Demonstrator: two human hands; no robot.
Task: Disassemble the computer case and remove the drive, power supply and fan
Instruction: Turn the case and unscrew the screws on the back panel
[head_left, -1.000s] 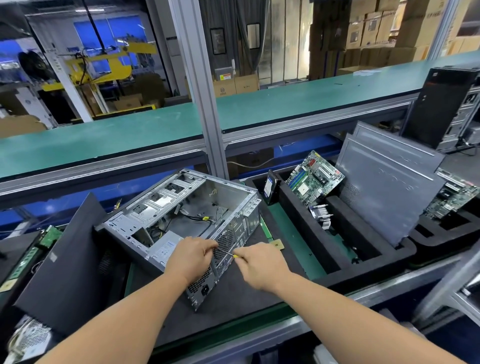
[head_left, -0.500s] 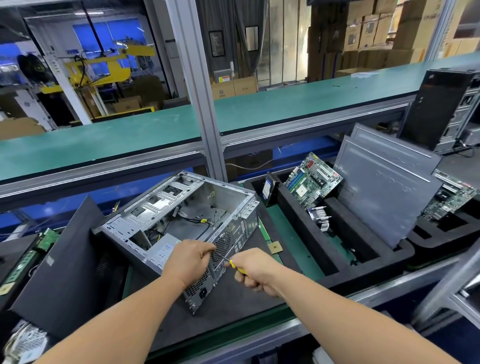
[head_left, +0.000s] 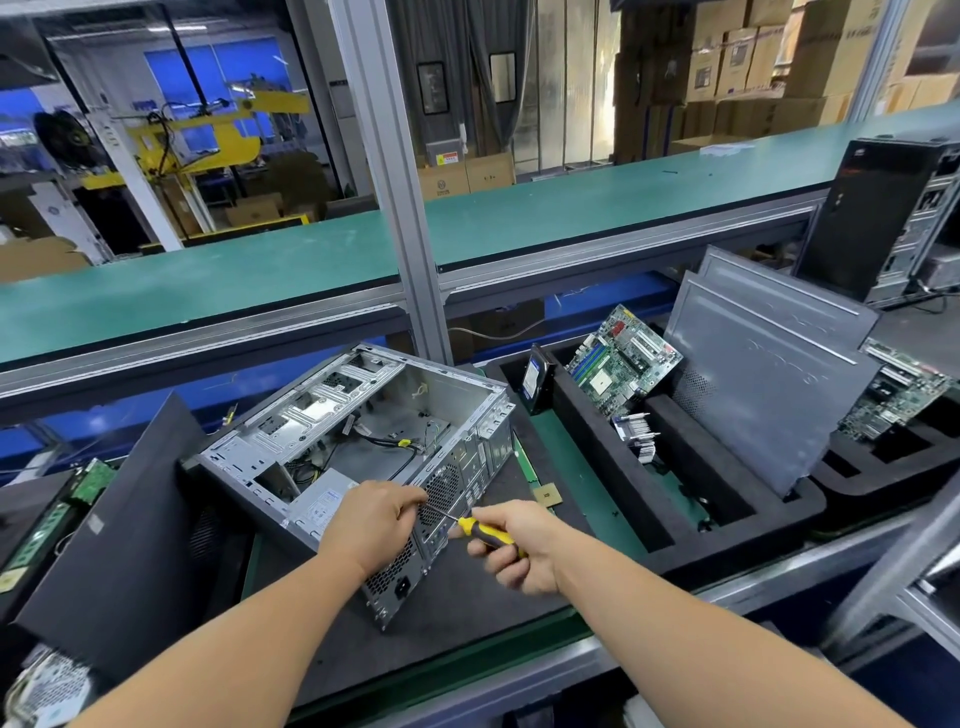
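The open grey metal computer case (head_left: 363, 447) lies on the black mat (head_left: 467, 597) — the left hand (head_left: 371, 522) grips its back edge to steady it, while the right hand (head_left: 511, 551) holds a yellow-handled screwdriver (head_left: 480, 530) at a screw.

The case (head_left: 358, 447) lies open side up, so its cavity is reachable from above, though cables (head_left: 384, 441) cross the floor and the power supply (head_left: 317, 506) fills the near-left corner. Both hands crowd the rear panel: the left hand (head_left: 371, 522) on its edge, the right hand (head_left: 511, 548) with a screwdriver (head_left: 480, 530) against it. A black panel (head_left: 109, 540) blocks the left side. A foam tray (head_left: 587, 436) walls off the right. Bare mat (head_left: 467, 592) lies in front.
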